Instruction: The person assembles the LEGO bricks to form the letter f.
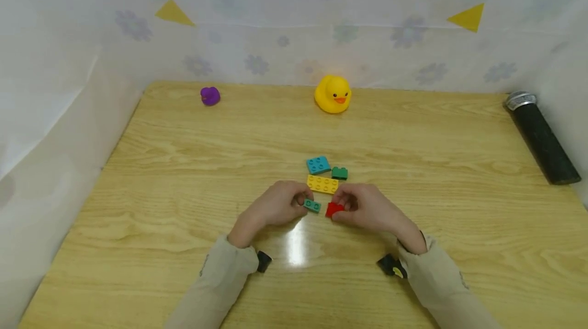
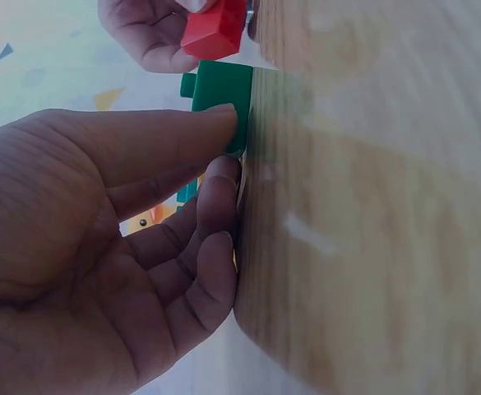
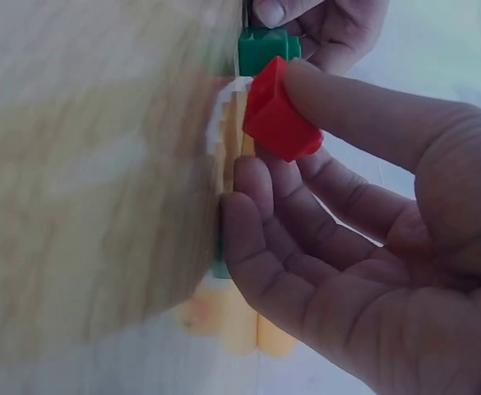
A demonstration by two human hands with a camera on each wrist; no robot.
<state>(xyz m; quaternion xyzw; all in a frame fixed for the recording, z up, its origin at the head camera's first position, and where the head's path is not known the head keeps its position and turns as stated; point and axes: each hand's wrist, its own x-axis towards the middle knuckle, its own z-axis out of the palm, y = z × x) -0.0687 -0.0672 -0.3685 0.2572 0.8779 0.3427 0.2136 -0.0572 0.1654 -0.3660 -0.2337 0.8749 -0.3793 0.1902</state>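
Between thumb and fingers, my left hand [image 1: 280,203] pinches a green toy brick [image 1: 312,205] with two studs showing, low at the tabletop. A red toy brick [image 1: 335,209] is pinched by my right hand [image 1: 367,207]; in the right wrist view this red brick [image 3: 279,113] is tilted, its hollow underside partly visible. The two held bricks are close together but apart in the head view. Just beyond them lies a yellow brick [image 1: 322,184] with two rows of studs. Behind it are a flat blue brick [image 1: 318,165] and a dark green brick [image 1: 339,173].
At the back of the wooden table [image 1: 184,166] stand a yellow rubber duck [image 1: 333,94] and a small purple duck [image 1: 210,96]. A black microphone [image 1: 542,137] lies at the right edge. White flowered cloth [image 1: 285,53] hangs behind the table.
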